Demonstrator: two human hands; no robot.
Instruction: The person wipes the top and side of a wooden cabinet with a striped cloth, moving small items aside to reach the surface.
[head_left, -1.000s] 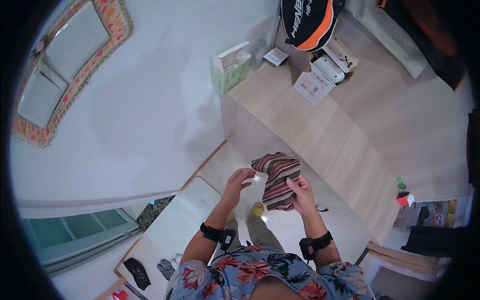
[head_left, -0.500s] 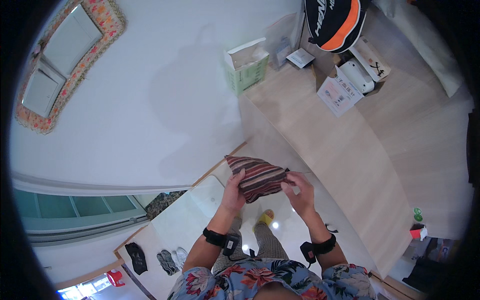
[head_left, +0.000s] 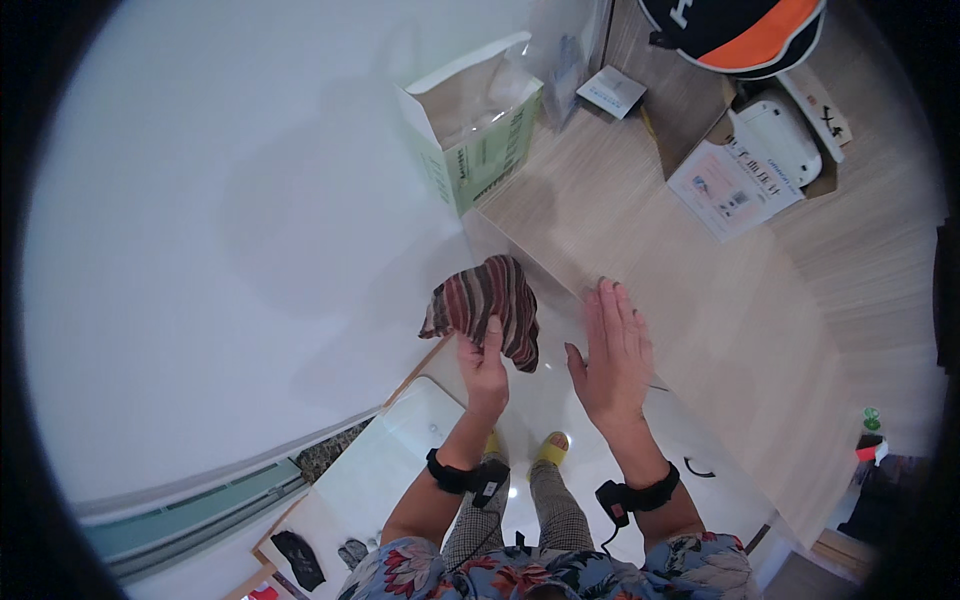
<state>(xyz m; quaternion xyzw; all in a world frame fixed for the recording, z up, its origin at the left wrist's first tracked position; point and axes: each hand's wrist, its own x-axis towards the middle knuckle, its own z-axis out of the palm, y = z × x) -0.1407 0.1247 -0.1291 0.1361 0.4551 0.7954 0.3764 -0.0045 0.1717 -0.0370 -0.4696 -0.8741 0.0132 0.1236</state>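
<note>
A dark red, brown and cream striped cloth [head_left: 490, 300] hangs crumpled from my left hand [head_left: 484, 372], with the thumb lying over it. The fingers beneath the fabric are partly hidden. To the right, my right hand [head_left: 612, 368] is empty, its fingers stretched out and the thumb held apart. It hovers by the front edge of the wooden counter [head_left: 690, 320]; whether it touches the edge I cannot tell. The cloth is close to the white wall and left of the counter's corner.
On the counter's far left end stands an open green-and-white box [head_left: 480, 160]. A small white packet [head_left: 612, 92] lies beside it. Farther right are an open carton with a white device [head_left: 780, 140] and a black-and-orange bag [head_left: 745, 35]. A dark curved handle [head_left: 699, 468] shows on the cabinet front.
My right hand has let go of the cloth and opened flat. The left hand has carried the cloth up and slightly left. The counter and its boxes now appear closer.
</note>
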